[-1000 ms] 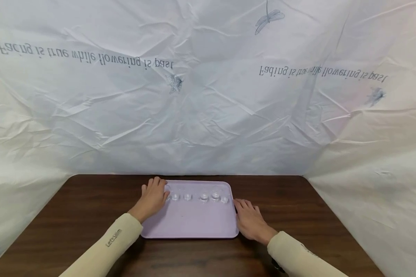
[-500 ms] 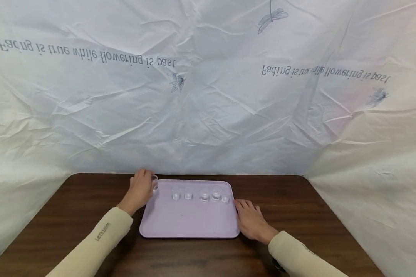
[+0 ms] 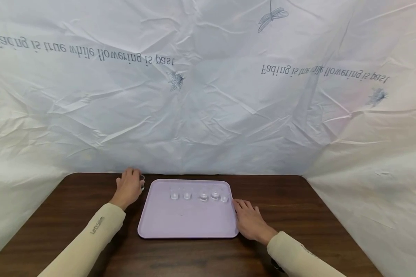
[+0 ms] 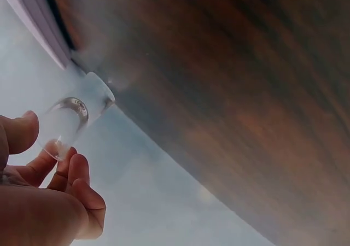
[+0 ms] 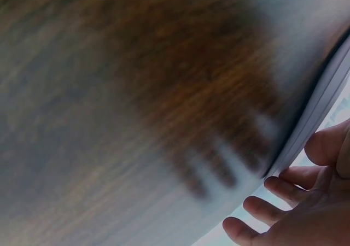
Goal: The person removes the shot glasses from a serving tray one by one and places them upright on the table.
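My left hand [image 3: 127, 188] is over the table beyond the tray's left edge and grips a small clear glass [image 3: 142, 182]. In the left wrist view the glass [image 4: 79, 106] sits between thumb and fingers, its far end close to the tabletop. My right hand [image 3: 251, 222] lies beside the right rim of the lilac tray [image 3: 187, 223]. Its fingers are extended along the rim, as the right wrist view also shows. On the tray's far half several small clear glasses stand in a row, among them a glass [image 3: 187, 196] left of centre and a glass [image 3: 215, 195] on the right.
The tray lies flat on a dark brown wooden table [image 3: 298, 219]. A wrinkled white printed cloth [image 3: 208, 127] hangs behind the table's far edge and along both sides.
My left hand has lifted the leftmost glass off the tray and carried it left, past the rim, over the table. My right hand has stayed at the tray's right side.
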Demonstrator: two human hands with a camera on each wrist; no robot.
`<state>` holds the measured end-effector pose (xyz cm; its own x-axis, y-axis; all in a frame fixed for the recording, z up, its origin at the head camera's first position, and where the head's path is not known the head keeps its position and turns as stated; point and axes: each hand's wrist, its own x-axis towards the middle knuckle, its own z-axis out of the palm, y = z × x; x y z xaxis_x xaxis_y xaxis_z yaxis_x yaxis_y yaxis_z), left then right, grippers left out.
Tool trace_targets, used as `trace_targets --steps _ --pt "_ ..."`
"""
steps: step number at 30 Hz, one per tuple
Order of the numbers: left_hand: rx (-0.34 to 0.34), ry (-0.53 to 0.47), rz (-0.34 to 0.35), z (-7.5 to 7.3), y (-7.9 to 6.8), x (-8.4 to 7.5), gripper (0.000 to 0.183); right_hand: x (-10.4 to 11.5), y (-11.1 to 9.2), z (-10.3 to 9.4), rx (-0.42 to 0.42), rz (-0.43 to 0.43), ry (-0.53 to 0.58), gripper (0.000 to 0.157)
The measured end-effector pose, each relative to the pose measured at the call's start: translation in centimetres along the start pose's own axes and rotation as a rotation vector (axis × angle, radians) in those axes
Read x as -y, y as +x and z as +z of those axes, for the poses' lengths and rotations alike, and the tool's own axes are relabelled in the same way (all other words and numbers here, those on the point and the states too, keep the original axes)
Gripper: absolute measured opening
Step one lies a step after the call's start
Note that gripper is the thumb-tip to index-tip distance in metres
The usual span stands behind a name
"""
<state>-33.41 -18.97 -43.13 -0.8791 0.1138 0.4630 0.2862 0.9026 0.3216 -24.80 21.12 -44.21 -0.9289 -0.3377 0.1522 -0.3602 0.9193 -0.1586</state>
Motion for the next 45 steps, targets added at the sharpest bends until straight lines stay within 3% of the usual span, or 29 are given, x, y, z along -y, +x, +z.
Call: trace_targets --steps 8,17,22,27,30,36,40,45 --pt "0.048 -0.010 -0.041 -0.2 -0.1 0.0 0.027 0.2 -0.1 -0.1 0.003 -0.016 -0.013 0.041" --pt "0.075 -0.013 -0.039 0.0 -0.3 0.2 0.032 -0.1 -0.1 0.1 -0.001 -0.019 -0.028 0.041" --pt "0.038 0.012 -0.036 0.1 -0.3 0.3 0.036 0.0 -0.1 0.0 0.013 -0.003 -0.027 0.041" --pt "-0.058 0.003 0.075 0.2 -0.1 -0.4 0.041 0.1 -0.1 0.0 0.001 -0.005 -0.032 0.040" --pt "-0.070 -0.035 0.160 0.1 0.2 -1.3 0.038 0.0 -0.1 0.1 -0.005 -0.011 -0.036 0.040" --pt "0.021 -0.130 0.221 0.2 0.6 -3.3 0.036 -0.2 0.0 0.1 0.010 -0.009 -0.006 0.041" --pt "0.098 -0.150 0.239 0.4 0.6 -4.2 0.038 -0.3 0.0 0.1 0.022 -0.005 0.022 0.041" --pt "0.146 -0.157 0.279 0.8 0.4 -5.1 0.042 -0.5 0.0 0.2 0.019 -0.019 0.026 0.041"
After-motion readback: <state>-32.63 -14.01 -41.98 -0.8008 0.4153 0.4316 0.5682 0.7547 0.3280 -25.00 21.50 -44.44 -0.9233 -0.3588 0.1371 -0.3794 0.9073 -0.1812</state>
